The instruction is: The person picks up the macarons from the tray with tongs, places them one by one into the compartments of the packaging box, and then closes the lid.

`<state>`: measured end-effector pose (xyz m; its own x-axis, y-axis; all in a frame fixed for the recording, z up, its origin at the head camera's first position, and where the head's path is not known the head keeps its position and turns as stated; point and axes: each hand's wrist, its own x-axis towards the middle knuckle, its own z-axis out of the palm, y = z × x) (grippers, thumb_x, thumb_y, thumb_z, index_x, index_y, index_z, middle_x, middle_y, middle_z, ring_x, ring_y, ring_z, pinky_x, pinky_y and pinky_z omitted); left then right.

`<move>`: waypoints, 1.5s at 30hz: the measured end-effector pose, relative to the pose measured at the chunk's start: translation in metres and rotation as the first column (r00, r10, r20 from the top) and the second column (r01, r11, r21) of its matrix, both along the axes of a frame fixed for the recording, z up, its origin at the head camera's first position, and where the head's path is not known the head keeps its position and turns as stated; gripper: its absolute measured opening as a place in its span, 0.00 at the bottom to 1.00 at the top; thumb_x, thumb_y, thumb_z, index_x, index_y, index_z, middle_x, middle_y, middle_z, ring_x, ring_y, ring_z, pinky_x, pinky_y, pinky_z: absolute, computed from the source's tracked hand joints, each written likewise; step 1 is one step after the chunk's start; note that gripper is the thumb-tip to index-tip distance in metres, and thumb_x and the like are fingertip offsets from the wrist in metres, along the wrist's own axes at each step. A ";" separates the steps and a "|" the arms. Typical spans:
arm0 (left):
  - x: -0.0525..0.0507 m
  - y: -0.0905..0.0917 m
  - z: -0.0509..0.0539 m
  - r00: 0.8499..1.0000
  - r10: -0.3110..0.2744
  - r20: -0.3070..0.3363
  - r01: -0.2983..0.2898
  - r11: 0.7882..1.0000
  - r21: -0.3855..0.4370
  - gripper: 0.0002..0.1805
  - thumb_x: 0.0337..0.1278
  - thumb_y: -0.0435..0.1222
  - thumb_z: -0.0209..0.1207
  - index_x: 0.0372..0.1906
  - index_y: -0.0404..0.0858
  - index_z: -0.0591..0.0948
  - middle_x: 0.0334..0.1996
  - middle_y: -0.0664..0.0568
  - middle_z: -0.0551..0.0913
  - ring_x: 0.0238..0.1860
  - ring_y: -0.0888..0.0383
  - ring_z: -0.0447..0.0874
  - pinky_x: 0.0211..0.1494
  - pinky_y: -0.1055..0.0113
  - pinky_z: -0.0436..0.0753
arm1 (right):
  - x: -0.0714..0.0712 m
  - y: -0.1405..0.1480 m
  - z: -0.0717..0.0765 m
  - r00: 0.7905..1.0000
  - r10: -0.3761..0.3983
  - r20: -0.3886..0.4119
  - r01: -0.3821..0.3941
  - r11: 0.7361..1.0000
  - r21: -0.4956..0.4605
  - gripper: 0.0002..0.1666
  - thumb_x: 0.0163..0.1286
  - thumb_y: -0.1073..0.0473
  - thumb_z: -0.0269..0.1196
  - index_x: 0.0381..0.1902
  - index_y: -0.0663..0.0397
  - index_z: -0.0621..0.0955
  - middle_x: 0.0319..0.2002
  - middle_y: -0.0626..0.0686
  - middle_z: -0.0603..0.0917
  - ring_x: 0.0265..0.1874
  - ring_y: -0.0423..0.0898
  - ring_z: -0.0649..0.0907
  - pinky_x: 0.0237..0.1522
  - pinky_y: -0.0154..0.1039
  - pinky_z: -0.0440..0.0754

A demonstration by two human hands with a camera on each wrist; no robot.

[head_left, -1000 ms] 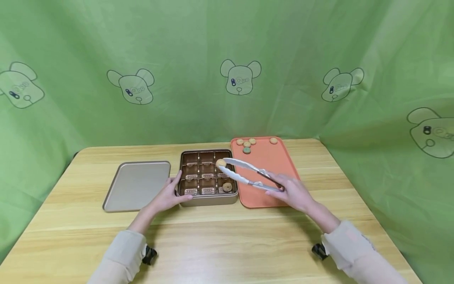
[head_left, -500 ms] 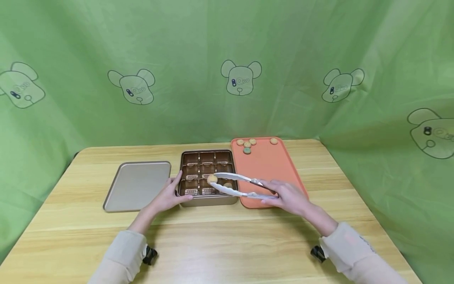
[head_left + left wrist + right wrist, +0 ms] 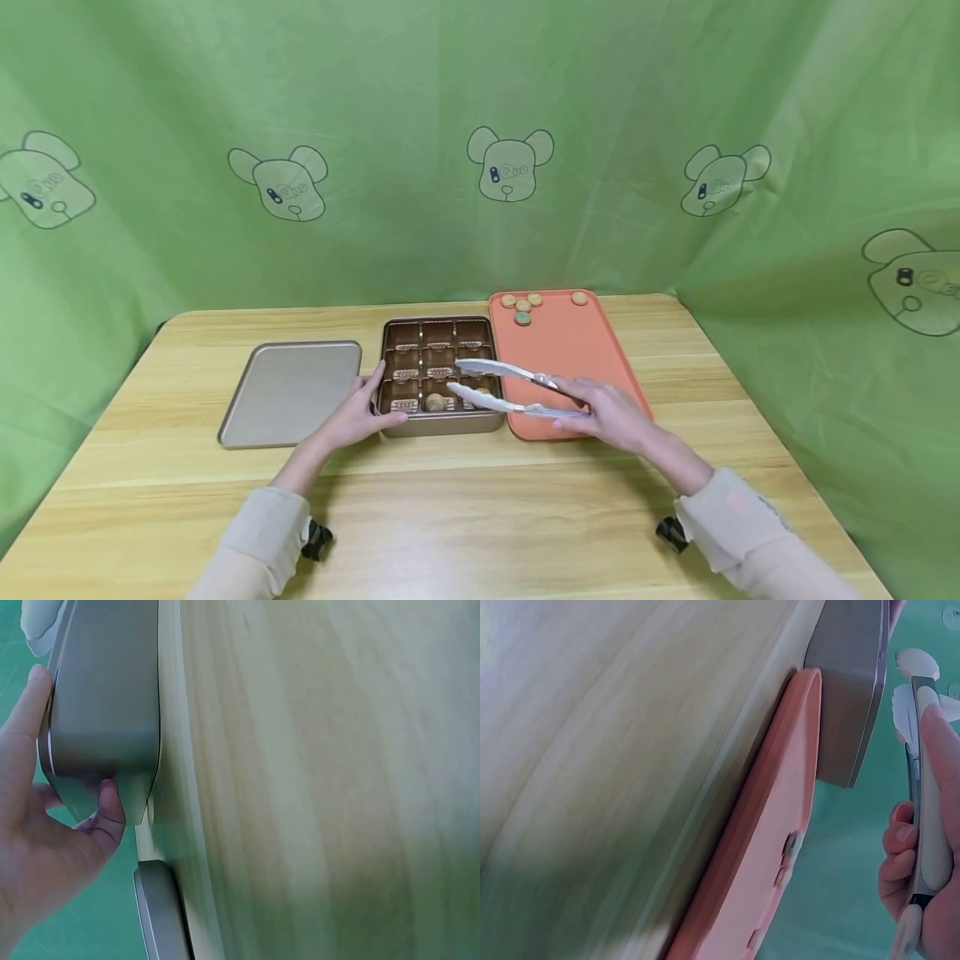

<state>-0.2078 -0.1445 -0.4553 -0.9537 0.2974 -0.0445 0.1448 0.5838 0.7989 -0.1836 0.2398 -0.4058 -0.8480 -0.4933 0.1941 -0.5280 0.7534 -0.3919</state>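
A brown divided box (image 3: 442, 425) stands mid-table; the left hand (image 3: 356, 414) grips its left front corner, thumb on the front rim, and in the left wrist view the hand (image 3: 56, 832) holds the box's end wall (image 3: 105, 697). The right hand (image 3: 617, 417) holds white-tipped tongs (image 3: 517, 375), their arms spread above the box with nothing between the tips. One round cookie (image 3: 435, 402) lies in the front middle compartment; another in the front right one is partly hidden by the tongs. In the right wrist view, fingers wrap the tongs' handle (image 3: 932, 802).
Right of the box, a coral tray (image 3: 562, 346) bears several tan cookies (image 3: 579, 297) and a green one (image 3: 522, 318) toward its back. A flat grey-brown lid (image 3: 292, 392) lies to the left. Green curtain (image 3: 390, 167) hangs behind the table.
The tongs moved left and toward the front over the box, then spread apart. The cookie they held is now in the front middle compartment. The left hand has stayed put.
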 end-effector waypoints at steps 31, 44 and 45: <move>-0.001 0.000 0.000 1.000 -0.003 -0.001 0.003 1.000 0.005 0.57 0.42 0.49 0.67 0.71 0.37 0.43 0.61 0.25 0.54 0.56 0.33 0.66 0.62 0.42 0.64 | -0.051 0.047 -0.024 0.901 -0.419 0.107 0.409 0.906 0.109 0.41 0.59 0.44 0.62 0.64 0.61 0.66 0.38 0.69 0.79 0.31 0.59 0.76 0.28 0.49 0.73; -0.001 0.000 0.001 1.000 -0.003 -0.006 0.002 1.000 -0.003 0.57 0.42 0.49 0.67 0.71 0.37 0.43 0.61 0.25 0.55 0.56 0.34 0.66 0.62 0.43 0.64 | -0.074 0.035 -0.031 0.899 -0.419 0.128 0.409 0.907 0.102 0.40 0.61 0.43 0.60 0.64 0.60 0.65 0.53 0.71 0.74 0.47 0.70 0.74 0.44 0.62 0.73; -0.001 -0.001 0.001 1.000 -0.002 -0.008 0.002 1.000 -0.003 0.57 0.42 0.49 0.67 0.71 0.37 0.43 0.61 0.25 0.55 0.56 0.34 0.66 0.62 0.43 0.64 | -0.074 0.034 -0.031 0.900 -0.417 0.125 0.407 0.908 0.100 0.40 0.61 0.43 0.60 0.64 0.60 0.66 0.53 0.71 0.74 0.47 0.70 0.74 0.44 0.62 0.73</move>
